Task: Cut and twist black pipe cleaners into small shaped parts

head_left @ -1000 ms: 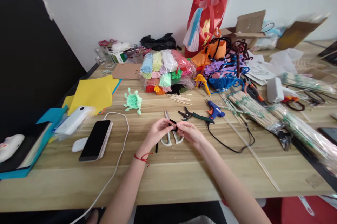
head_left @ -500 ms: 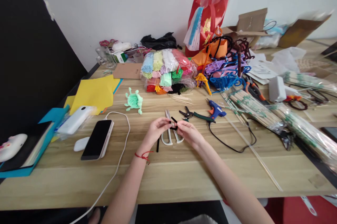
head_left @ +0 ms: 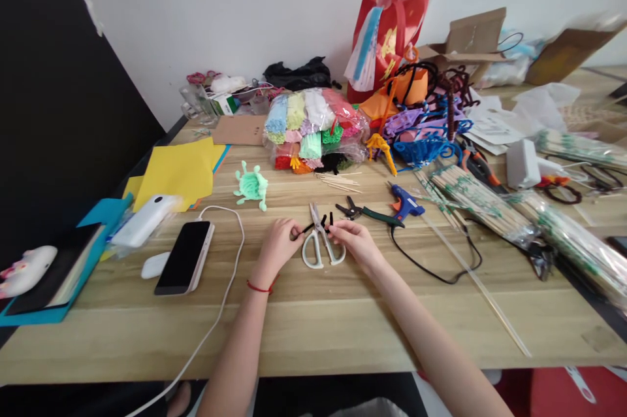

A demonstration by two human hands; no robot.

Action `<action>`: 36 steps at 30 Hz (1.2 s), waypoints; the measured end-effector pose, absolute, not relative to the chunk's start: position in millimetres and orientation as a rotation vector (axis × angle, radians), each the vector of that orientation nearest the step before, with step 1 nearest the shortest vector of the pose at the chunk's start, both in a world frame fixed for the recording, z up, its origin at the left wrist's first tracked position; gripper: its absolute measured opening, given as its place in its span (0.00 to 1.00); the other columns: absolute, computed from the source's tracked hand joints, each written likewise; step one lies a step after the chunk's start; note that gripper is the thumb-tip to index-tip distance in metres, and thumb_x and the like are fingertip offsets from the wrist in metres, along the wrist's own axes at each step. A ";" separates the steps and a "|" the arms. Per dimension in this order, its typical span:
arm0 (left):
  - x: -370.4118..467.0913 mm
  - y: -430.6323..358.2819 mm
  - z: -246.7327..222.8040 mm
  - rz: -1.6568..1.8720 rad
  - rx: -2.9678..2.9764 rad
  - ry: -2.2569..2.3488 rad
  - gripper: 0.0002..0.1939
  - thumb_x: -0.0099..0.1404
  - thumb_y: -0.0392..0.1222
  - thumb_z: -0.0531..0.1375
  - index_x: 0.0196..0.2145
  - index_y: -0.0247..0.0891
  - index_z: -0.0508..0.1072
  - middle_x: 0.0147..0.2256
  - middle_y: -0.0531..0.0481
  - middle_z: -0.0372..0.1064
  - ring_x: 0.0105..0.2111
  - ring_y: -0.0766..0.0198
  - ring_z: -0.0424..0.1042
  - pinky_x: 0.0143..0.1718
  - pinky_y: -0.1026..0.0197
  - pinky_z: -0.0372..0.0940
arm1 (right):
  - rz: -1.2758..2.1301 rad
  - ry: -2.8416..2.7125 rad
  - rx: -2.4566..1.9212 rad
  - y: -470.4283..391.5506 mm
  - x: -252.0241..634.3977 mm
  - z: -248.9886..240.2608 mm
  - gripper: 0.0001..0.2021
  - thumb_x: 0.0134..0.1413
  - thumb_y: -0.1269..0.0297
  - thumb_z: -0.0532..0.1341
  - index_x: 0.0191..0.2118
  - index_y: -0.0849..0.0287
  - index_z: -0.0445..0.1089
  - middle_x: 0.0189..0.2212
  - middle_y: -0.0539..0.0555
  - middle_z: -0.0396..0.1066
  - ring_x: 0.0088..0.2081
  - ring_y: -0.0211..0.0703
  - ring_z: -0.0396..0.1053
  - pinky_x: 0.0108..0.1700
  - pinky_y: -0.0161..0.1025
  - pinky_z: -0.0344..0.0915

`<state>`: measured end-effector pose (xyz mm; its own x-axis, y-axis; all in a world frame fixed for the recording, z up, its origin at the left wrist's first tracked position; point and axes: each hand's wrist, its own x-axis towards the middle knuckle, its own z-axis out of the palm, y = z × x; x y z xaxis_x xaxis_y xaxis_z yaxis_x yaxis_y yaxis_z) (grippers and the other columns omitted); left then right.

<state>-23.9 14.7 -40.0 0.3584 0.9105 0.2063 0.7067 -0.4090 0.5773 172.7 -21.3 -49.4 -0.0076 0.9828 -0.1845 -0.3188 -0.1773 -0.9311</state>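
Scissors with steel blades and white looped handles (head_left: 319,229) lie between the two hands on the pale wood-grain table (head_left: 323,332), directly in the working space, with the strips seen against their blades. The left hand (head_left: 280,242), a thin red cord (head_left: 259,287) around its wrist, pinches a thin black fuzzy strip (head_left: 308,228) between thumb and fingers. The right hand (head_left: 356,242) pinches a short, bent black fuzzy piece (head_left: 331,217) at its fingertips; whether the two blacks join cannot be told.

Just beyond the right hand are a black-headed hand tool with dark green handles (head_left: 381,216) and a blue glue gun with an orange trigger (head_left: 407,202), its black cord looping toward the person. Loose pale wooden sticks (head_left: 337,181) lie farther back, before a clear plastic pack of coloured fuzzy bundles (head_left: 316,136). Left of these stands a mint-green fuzzy figure with knobbed limbs (head_left: 253,185). A black-screened phone (head_left: 184,256) and a white cable (head_left: 234,272) lie left of the left hand.

Gold markings decorate the glossy red carrier bag (head_left: 414,18), and green print covers the plastic-wrapped bundle of wooden sticks (head_left: 482,202); neither is legible.
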 end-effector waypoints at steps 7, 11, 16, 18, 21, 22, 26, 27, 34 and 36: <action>-20.4 18.1 -39.6 1.007 1.664 1.293 0.08 0.59 0.45 0.58 0.32 0.38 0.66 0.28 0.52 0.67 0.28 0.65 0.67 0.31 0.63 0.62 | 0.971 -1.428 -1.199 -25.7 172.1 -42.6 0.12 0.47 0.61 0.63 0.39 0.58 0.72 0.44 0.58 0.70 0.33 0.40 0.70 0.31 0.37 0.66; -12.9 15.2 -28.2 1.052 1.223 1.001 0.20 0.55 0.46 0.62 0.42 0.38 0.62 0.33 0.50 0.69 0.26 0.68 0.70 0.29 0.63 0.66 | 1.044 -1.462 -1.173 -29.2 170.1 -39.5 0.10 0.49 0.62 0.62 0.39 0.58 0.69 0.37 0.56 0.71 0.31 0.39 0.69 0.30 0.35 0.65; -5.7 9.8 -21.4 1.037 1.062 0.899 0.29 0.55 0.43 0.63 0.52 0.42 0.58 0.32 0.53 0.69 0.25 0.69 0.70 0.30 0.64 0.68 | 1.235 -1.458 -0.910 -33.9 165.3 -34.5 0.13 0.50 0.63 0.62 0.43 0.57 0.68 0.37 0.54 0.72 0.36 0.40 0.70 0.41 0.40 0.67; -3.0 8.6 -23.6 1.037 1.047 0.888 0.28 0.55 0.42 0.63 0.52 0.43 0.58 0.32 0.53 0.70 0.26 0.69 0.71 0.30 0.63 0.69 | 1.238 -1.465 -0.880 -35.2 164.2 -31.9 0.14 0.52 0.63 0.61 0.45 0.56 0.69 0.38 0.55 0.73 0.37 0.41 0.71 0.44 0.41 0.67; 1.7 8.2 -29.3 1.024 1.063 0.892 0.23 0.57 0.45 0.61 0.50 0.41 0.62 0.32 0.51 0.71 0.27 0.66 0.72 0.31 0.61 0.70 | 1.243 -1.381 -0.925 -35.0 164.1 -30.2 0.12 0.51 0.60 0.62 0.42 0.56 0.73 0.38 0.55 0.74 0.38 0.43 0.72 0.44 0.41 0.67; 3.1 8.5 -31.3 1.023 1.077 0.909 0.22 0.58 0.47 0.60 0.49 0.39 0.64 0.31 0.50 0.72 0.27 0.65 0.72 0.31 0.61 0.70 | 1.247 -1.316 -0.949 -34.2 164.7 -30.5 0.12 0.49 0.59 0.63 0.40 0.56 0.74 0.37 0.55 0.74 0.37 0.43 0.72 0.42 0.41 0.67; 4.5 11.0 -36.3 1.069 1.158 0.997 0.18 0.60 0.50 0.58 0.42 0.35 0.72 0.33 0.46 0.74 0.27 0.65 0.72 0.33 0.61 0.68 | 1.297 -1.013 -1.009 -27.6 171.0 -34.0 0.14 0.45 0.54 0.65 0.35 0.58 0.75 0.26 0.52 0.74 0.28 0.40 0.69 0.34 0.38 0.66; 3.8 11.3 -36.2 1.074 1.184 1.004 0.17 0.60 0.50 0.59 0.41 0.34 0.74 0.33 0.47 0.74 0.28 0.65 0.72 0.34 0.62 0.68 | 1.325 -0.947 -1.003 -25.6 173.2 -34.9 0.14 0.45 0.53 0.65 0.34 0.58 0.75 0.25 0.52 0.73 0.27 0.38 0.68 0.33 0.37 0.66; -1.0 5.3 -26.4 0.889 1.454 0.762 0.10 0.51 0.42 0.67 0.31 0.35 0.77 0.39 0.44 0.73 0.40 0.59 0.72 0.46 0.57 0.65 | 1.503 -0.604 -0.874 -18.6 179.7 -37.4 0.14 0.42 0.52 0.67 0.29 0.58 0.73 0.25 0.49 0.69 0.24 0.32 0.62 0.29 0.31 0.61; 0.2 3.5 -25.4 0.876 1.528 0.690 0.17 0.49 0.41 0.69 0.38 0.36 0.75 0.45 0.42 0.70 0.46 0.56 0.69 0.50 0.54 0.63 | 1.543 -0.592 -0.859 -18.8 179.4 -36.9 0.14 0.42 0.53 0.67 0.27 0.59 0.72 0.26 0.48 0.68 0.24 0.31 0.61 0.27 0.30 0.59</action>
<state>0.2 3.5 -25.4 0.5431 0.8269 0.1461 -0.0522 -0.1405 0.9887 179.4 -18.8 -36.9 -0.0134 0.9822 -0.1874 -0.6050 -0.1572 -0.7806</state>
